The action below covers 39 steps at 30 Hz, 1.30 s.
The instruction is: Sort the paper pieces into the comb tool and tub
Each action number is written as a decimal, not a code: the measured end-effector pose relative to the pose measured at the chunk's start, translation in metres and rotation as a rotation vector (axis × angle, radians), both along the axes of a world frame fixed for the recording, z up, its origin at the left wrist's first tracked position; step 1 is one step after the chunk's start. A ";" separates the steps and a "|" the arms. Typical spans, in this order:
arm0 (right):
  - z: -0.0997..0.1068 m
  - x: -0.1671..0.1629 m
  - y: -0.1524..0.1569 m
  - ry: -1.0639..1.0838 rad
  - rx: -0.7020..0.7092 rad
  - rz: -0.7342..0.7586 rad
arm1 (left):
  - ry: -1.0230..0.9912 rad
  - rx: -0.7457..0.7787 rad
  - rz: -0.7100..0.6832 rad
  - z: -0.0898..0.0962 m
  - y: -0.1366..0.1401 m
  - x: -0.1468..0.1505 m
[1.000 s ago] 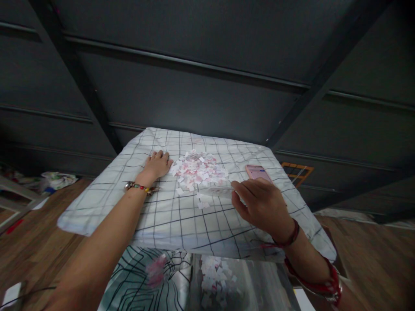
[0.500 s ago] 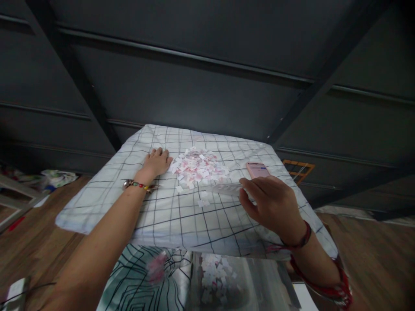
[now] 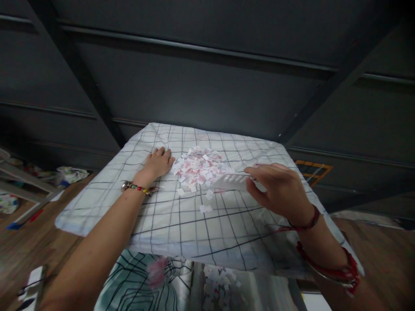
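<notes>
My left hand [image 3: 158, 162] lies flat on the checked cloth [image 3: 175, 220], palm down, its fingertips at the left edge of a heap of small white and pink paper pieces [image 3: 197, 166]. Between the thumb and fingers of my right hand [image 3: 279, 188] is a thin white slotted piece [image 3: 231, 179]; its exact kind is unclear. Its far end reaches the right side of the heap and seems to touch the papers. Several loose paper pieces [image 3: 205, 209] lie in front of the heap. A phone behind my right hand is almost wholly hidden.
Below the table's near edge stands a grey container [image 3: 259, 287] with more paper pieces in it. Green patterned fabric [image 3: 136, 285] lies to its left. A dark panelled wall [image 3: 201, 90] rises behind the table. A power strip [image 3: 34, 287] is on the floor at left.
My right hand has moved slightly up and right, now covering most of the phone. The slotted piece shows its slots more clearly. My left hand stays in place; the view has shifted slightly.
</notes>
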State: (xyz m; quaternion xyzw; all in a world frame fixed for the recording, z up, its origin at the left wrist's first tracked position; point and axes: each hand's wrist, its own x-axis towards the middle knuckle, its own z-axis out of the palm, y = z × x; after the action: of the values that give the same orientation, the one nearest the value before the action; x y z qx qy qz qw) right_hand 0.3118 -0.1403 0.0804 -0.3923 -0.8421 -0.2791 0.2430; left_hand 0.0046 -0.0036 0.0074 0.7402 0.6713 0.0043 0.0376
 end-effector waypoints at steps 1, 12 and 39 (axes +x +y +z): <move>-0.001 0.002 0.002 0.010 -0.001 0.000 | 0.000 -0.004 -0.001 0.000 0.000 0.000; 0.000 0.009 -0.004 0.032 0.023 0.136 | 0.048 0.028 -0.006 -0.005 0.005 -0.003; 0.001 0.007 -0.010 0.028 -0.001 0.188 | 0.059 0.008 -0.007 -0.007 0.008 -0.005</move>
State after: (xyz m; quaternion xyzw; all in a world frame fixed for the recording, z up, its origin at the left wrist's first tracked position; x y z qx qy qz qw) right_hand 0.3184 -0.1504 0.0814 -0.3156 -0.8719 -0.2490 0.2797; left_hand -0.0006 0.0042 0.0004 0.7425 0.6695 -0.0152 0.0149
